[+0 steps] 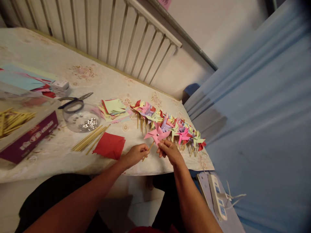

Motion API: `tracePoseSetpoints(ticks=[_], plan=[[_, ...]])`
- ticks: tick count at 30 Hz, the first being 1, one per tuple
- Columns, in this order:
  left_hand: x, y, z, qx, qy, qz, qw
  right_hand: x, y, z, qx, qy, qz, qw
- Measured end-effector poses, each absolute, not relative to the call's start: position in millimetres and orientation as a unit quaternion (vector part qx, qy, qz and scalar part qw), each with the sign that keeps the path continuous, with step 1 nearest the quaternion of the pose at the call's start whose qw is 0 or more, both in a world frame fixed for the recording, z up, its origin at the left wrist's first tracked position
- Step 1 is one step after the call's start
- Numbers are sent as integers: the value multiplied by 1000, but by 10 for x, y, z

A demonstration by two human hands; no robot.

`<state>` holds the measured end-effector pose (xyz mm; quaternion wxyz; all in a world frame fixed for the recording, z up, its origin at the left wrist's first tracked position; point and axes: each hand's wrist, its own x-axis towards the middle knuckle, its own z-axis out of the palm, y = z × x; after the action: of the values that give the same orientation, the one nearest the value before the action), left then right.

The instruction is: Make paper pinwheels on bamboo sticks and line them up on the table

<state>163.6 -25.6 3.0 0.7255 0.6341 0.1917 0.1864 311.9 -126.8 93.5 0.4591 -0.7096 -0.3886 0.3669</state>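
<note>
A pink paper pinwheel on a thin wooden stick is held up over the table's front edge. My left hand is closed round the stick below the paper blades. With thumb and fingers pinched, my right hand grips the pinwheel's lower blade edge. Just behind stands a dense group of finished-looking pinwheels in many colours. Left of my left hand lie red paper squares and a bundle of wooden sticks.
A clear round dish holds shiny metal pins. Near it are scissors, stacked coloured papers and a plastic box with more sticks. A radiator stands behind; a blue curtain and power strip are at right.
</note>
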Motion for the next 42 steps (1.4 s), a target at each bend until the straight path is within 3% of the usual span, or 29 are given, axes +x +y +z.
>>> tracePoseSetpoints(ticks=[3,9,26,42], plan=[[1650,-251,-7,630,189,188,729,3256,-1309,984,-729,-390,312,468],[1669,-249,-37,632,185,192,727,3496,-1329,1158,-711,-392,143,566],[1647,-271,18,639,183,171,728,3543,-1223,1261,-664,-582,119,453],[1622,-278,55,636,175,168,732,3447,-1323,1139,-706,-501,144,479]])
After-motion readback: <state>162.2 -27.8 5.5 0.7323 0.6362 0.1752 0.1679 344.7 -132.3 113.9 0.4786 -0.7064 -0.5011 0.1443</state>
